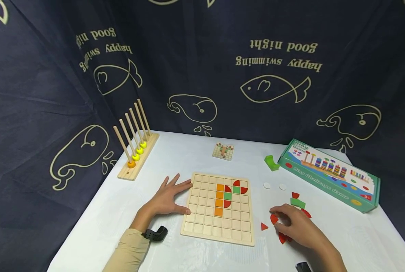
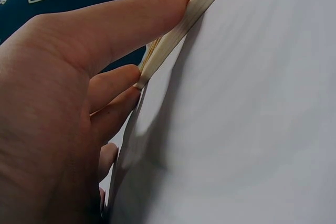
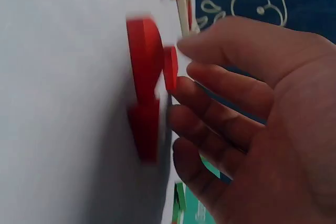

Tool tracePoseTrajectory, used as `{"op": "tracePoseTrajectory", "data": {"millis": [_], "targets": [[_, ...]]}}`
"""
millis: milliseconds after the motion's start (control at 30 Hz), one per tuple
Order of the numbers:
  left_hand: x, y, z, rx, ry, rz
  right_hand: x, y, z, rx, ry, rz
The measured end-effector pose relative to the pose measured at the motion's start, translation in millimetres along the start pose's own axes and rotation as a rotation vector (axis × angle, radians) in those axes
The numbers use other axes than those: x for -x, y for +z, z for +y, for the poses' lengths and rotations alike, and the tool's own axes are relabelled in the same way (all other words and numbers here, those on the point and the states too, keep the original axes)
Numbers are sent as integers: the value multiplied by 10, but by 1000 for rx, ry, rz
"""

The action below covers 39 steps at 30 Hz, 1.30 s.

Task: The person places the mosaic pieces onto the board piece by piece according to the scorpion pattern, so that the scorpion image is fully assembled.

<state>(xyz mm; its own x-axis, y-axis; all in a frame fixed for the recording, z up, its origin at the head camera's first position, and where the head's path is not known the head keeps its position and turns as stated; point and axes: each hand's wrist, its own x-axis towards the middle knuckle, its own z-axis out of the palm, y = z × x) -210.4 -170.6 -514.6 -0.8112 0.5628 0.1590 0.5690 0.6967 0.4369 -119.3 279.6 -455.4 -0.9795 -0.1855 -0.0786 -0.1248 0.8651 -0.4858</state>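
Note:
My left hand [image 1: 166, 198] lies with fingers spread at the left edge of a wooden grid board [image 1: 202, 230]. In the left wrist view its thumb [image 2: 131, 24] and fingertips touch the board's edge. On the board are several orange squares [image 1: 219, 195], two green squares [image 1: 227, 196] and several red quarter-circles [image 1: 244, 190]. To the board's right, my right hand [image 1: 299, 226] has thumb and index finger at opposite sides of a red rounded piece [image 1: 274, 219], pinching it low over the table. More red pieces [image 3: 144, 56] lie beneath and beside this hand, partly hidden.
A small pattern card [image 1: 223, 151] lies behind the board. At the left stands a peg rack [image 1: 139, 160] with yellow and orange beads. Green pieces [image 1: 271, 163], white discs [image 1: 266, 185], a red triangle [image 1: 264, 226] and a green game box [image 1: 328, 175] are on the right.

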Motion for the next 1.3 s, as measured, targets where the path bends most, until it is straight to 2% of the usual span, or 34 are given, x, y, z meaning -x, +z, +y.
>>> {"op": "tracePoseTrajectory", "data": {"millis": [267,367,600,733,900,1100,1300], "targets": [[-6,0,1,5,3,-1,-65,71,-77,35,27,20],[-9,3,-7,1,-2,-2,-102,77,-107,27,8,25],[-9,-4,-6,7,-2,-2,-204,196,-327,-39,-165,33],[-9,-10,5,11,2,0,-280,309,-517,-45,-220,9],[-8,-2,3,6,0,-1,-350,447,-744,-10,-301,-20],[-3,3,-4,13,0,4,-402,595,-996,37,-441,-45],[3,0,4,19,2,11,-426,693,-1157,115,-537,-24]]}}
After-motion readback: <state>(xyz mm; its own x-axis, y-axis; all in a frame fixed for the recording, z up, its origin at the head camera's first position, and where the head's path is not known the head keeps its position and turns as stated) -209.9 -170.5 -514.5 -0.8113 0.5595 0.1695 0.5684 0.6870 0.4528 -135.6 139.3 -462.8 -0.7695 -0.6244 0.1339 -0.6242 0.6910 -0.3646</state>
